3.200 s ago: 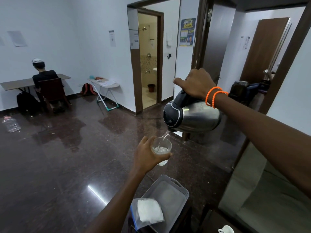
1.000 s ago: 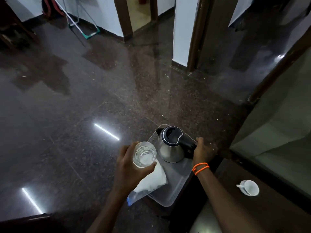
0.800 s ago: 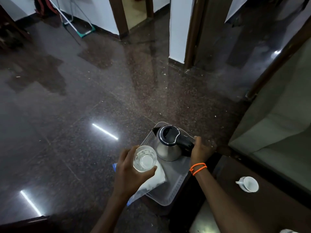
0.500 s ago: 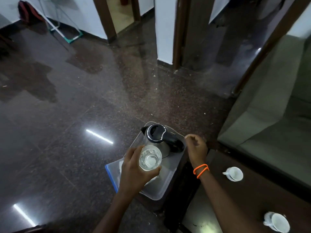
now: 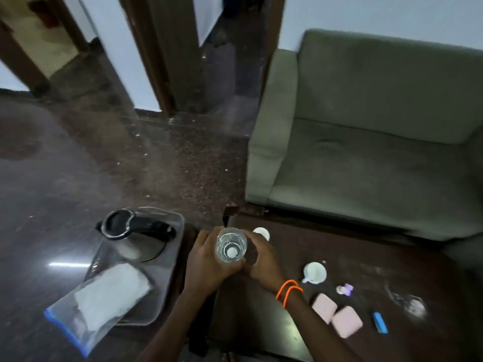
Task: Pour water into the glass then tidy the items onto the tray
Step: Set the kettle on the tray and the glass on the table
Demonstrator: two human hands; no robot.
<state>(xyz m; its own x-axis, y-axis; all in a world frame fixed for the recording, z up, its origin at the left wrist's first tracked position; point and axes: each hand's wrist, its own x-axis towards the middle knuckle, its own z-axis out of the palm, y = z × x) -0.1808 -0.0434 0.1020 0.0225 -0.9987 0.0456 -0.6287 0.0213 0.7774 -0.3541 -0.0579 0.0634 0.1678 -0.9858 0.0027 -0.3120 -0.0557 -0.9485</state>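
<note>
Gripping the glass of water from both sides, the left hand and right hand curl their fingers around it above the dark tabletop. Left of them, the kettle stands on the clear tray.

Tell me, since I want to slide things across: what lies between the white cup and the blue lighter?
In the head view, a small purple object and two pink pads lie between white cup and blue lighter.

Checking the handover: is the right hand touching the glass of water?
Touching. The head view shows the right hand wrapped against the glass, opposite the left hand.
</note>
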